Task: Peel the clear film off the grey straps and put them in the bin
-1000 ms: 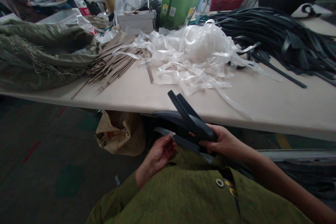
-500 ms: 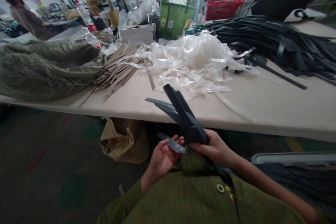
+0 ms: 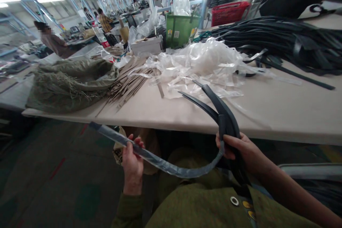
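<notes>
My right hand [image 3: 237, 146] is closed round a bundle of black strips [image 3: 227, 114], whose loose ends curve up over the table edge. One shiny grey-black strip [image 3: 176, 169] sags in a curve from that bundle across to my left hand [image 3: 133, 160]. My left thumb and fingers pinch this strip, and its free end sticks out past them to the left. Both hands are in front of the table [image 3: 278, 114], low near my lap. A heap of clear plastic strips [image 3: 197, 64] lies on the table just beyond.
Brown strips [image 3: 133, 85] lie beside an olive sack [image 3: 69, 89] on the left. A long pile of black strips [image 3: 280, 39] covers the back right. Behind stand a green bag [image 3: 179, 32], a white box [image 3: 146, 45] and a red basket [image 3: 229, 12]. Below the table sits a brown bag [image 3: 149, 142].
My left hand has moved left, drawing one strip out long from the bundle. My right hand has shifted to the right with the bundle. The view has tilted up and turned left.
</notes>
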The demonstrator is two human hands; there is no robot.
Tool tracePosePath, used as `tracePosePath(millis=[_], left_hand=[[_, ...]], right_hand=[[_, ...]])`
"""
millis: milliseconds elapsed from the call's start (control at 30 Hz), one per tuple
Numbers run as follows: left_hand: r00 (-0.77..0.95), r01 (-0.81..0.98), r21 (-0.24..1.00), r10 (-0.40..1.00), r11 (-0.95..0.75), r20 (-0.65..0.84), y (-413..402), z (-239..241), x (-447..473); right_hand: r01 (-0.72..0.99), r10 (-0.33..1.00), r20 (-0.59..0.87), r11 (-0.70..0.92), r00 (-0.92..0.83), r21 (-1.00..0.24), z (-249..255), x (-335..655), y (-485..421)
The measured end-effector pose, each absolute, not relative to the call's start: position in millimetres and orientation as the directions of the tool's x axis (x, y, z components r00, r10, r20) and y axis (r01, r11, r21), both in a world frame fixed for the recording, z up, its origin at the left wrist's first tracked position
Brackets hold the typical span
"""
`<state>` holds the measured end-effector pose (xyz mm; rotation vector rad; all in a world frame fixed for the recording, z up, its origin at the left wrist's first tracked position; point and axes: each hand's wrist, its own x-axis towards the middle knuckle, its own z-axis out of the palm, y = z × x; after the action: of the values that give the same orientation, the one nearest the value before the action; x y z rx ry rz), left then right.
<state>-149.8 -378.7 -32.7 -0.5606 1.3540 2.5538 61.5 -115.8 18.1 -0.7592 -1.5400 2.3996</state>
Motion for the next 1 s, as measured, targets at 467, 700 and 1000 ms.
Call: tracePosePath(millis=[467, 700, 1000], left_hand=[[-0.375, -0.185, 0.964, 0.893, 0.189, -0.248, -303, -28, -69], [-0.306, -0.173, 0.959, 0.913, 0.224, -0.269, -299, -32, -70], [-0.288, 0.090, 0.968, 0.937, 0.234, -0.199, -294, -23, -70]], right_hand=[[-0.156, 0.457, -0.125, -0.529, -0.881, -0.834, 39, 38, -107], [-0.233, 0.495, -0.097, -0.562, -0.864, -0.794, 27, 44, -109], [-0.165, 0.644, -0.026, -0.235, -0.765, -0.958, 41, 48, -105]])
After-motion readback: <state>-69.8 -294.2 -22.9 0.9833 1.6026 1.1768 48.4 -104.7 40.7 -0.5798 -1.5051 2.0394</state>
